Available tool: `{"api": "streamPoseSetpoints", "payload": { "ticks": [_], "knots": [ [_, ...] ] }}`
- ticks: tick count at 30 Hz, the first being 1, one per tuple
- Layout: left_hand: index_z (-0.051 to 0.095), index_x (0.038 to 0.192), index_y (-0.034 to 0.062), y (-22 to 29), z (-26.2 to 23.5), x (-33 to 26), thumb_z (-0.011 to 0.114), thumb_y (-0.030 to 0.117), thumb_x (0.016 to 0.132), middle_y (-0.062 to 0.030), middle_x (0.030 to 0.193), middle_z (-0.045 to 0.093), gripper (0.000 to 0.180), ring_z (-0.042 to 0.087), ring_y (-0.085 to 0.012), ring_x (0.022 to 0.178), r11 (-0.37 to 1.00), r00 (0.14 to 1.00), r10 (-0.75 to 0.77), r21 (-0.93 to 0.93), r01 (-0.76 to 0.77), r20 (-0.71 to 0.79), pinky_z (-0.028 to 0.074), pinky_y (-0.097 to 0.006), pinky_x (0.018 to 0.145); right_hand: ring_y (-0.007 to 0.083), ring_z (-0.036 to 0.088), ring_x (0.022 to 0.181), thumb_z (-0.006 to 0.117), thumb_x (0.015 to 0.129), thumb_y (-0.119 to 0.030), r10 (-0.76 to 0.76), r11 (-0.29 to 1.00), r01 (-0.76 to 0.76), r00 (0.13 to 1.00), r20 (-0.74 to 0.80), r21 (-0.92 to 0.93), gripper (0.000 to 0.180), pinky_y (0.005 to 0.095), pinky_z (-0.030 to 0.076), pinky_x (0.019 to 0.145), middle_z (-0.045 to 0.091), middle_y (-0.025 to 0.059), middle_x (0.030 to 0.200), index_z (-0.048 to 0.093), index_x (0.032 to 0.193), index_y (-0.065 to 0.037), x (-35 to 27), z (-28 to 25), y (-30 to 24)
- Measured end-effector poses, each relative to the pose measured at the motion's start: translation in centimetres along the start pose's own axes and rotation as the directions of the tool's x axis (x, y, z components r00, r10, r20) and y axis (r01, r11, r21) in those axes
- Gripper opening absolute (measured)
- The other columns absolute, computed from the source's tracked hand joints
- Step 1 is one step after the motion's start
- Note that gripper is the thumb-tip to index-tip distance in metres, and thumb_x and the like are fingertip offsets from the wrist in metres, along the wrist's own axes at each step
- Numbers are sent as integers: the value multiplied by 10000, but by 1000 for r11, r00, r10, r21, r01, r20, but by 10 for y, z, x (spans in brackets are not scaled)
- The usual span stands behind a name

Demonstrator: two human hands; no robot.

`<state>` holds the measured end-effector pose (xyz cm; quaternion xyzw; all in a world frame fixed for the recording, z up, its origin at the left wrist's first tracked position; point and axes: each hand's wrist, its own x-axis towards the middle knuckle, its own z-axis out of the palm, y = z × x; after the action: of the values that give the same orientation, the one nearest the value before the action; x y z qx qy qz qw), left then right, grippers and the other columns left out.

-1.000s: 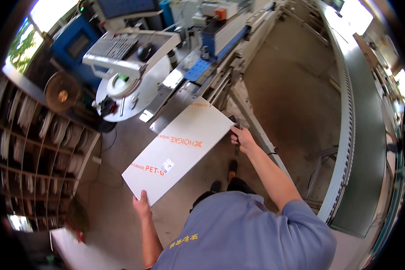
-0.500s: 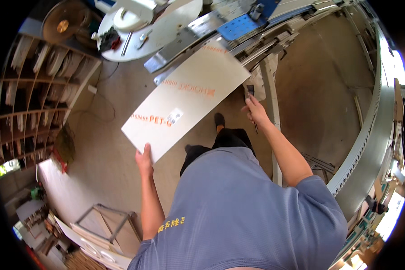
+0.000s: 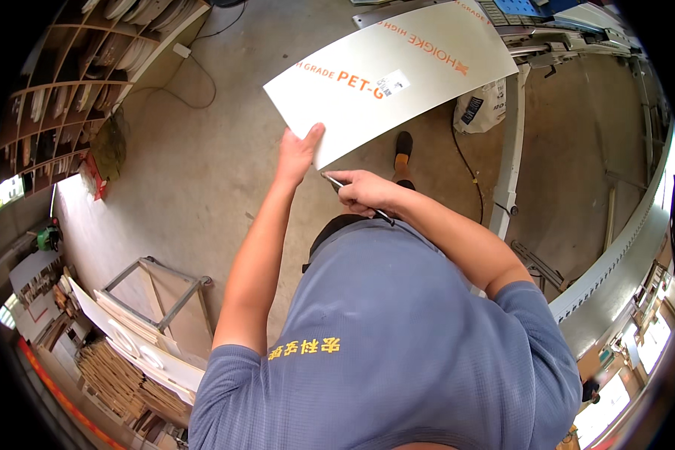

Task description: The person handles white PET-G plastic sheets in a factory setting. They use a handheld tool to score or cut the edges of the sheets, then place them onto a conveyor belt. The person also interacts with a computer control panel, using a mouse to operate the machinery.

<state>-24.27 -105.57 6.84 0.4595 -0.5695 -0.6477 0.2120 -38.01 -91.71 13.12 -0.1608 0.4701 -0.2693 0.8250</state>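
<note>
I saw a wide stretch of bare concrete floor [image 3: 195, 172] on the left, open between the wooden shelving [image 3: 67, 82] at the far left and the stacked boards [image 3: 127, 352] at the near left. To the right, a white metal machine leg [image 3: 511, 150] and a long curved conveyor rail [image 3: 622, 255] closed that side in. The large white plastic sheet [image 3: 397, 71] was held out in front, far from the body, its far edge over the machine frame and its near left corner free above the floor. My left hand [image 3: 298, 154] was clamped on the sheet's near edge, thumb on top. My right hand [image 3: 364, 191] had its fingers curled tight around a thin dark tool [image 3: 336, 182], just beside that near edge.
</note>
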Motion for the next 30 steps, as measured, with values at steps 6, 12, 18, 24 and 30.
{"api": "streamPoseSetpoints", "payload": {
  "ticks": [6, 12, 18, 24, 30],
  "knots": [
    [625, 1102, -54, -7, -4, 1, 700, 299, 909, -77, 969, 690, 409, 604, -133, 853, 996, 997, 82, -23, -82, -12, 503, -311, 785, 60, 316, 442, 435, 803, -11, -7, 998, 11, 998, -62, 69, 763, 236, 285, 394, 382, -24, 630, 271, 1544, -93, 9, 20, -4],
    [616, 1120, -53, -8, -9, 0, 688, 301, 922, -70, 968, 687, 411, 602, -132, 845, 993, 993, 115, -31, -115, 9, 505, -308, 770, 34, 309, 448, 412, 817, -8, 32, 994, -25, 998, -58, 110, 667, 200, 260, 382, 386, -27, 656, 415, 1465, -163, 11, 17, -11],
    [597, 1166, -48, -1, -23, 3, 688, 343, 922, -67, 1026, 673, 470, 596, -132, 900, 998, 999, 13, 67, -15, 38, 501, -308, 813, 31, 332, 451, 459, 818, -7, 64, 967, -52, 997, -41, 248, 328, 194, 236, 345, 390, -32, 653, 529, 1110, -139, -9, -35, -23],
    [548, 1239, -40, 1, -29, 6, 703, 335, 911, -58, 1100, 641, 522, 581, -133, 963, 995, 995, -93, 32, 92, 44, 488, -300, 849, 20, 293, 442, 489, 805, 21, 153, 924, -115, 985, -75, 364, 230, 174, 217, 335, 368, -40, 640, 501, 936, -168, -62, -112, -46],
    [519, 1276, -40, -5, -32, 9, 689, 326, 922, -58, 1132, 625, 536, 562, -135, 997, 992, 998, -53, 116, 51, 19, 473, -300, 889, 12, 304, 456, 520, 833, 12, 235, 880, -134, 957, -172, 457, 181, 162, 226, 336, 381, -23, 674, 489, 920, -145, -134, -218, -65]
  ]
}}
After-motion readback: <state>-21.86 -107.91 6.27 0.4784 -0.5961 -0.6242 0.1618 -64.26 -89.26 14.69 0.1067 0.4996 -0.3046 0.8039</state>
